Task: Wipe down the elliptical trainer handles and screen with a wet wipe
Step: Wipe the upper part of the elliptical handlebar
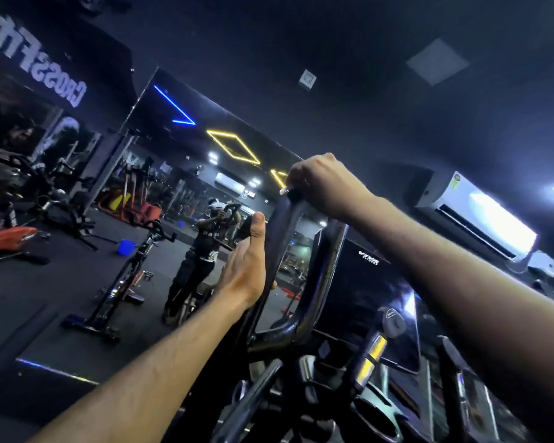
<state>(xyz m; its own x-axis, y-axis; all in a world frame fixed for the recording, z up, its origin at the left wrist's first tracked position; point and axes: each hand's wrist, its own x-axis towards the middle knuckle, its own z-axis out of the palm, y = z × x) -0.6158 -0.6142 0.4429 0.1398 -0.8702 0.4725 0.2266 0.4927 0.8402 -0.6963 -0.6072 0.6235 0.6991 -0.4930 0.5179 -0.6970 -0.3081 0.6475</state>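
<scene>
The elliptical's dark looped handle (285, 238) rises in the middle of the head view. My left hand (248, 266) grips the loop's left side, thumb pointing up. My right hand (317, 180) is closed over the top of the loop, and a small white bit of the wet wipe (283, 190) shows under its fingers. The black console screen (365, 282) sits just right of the handle, partly behind my right forearm. A lower grip with yellow bands (373, 356) stands below it.
A wall mirror (205, 187) ahead reflects a person at the machine. A spin bike (131, 273) and a blue bucket (126, 246) stand on the dark floor at left. An air conditioner (480, 215) hangs on the right wall.
</scene>
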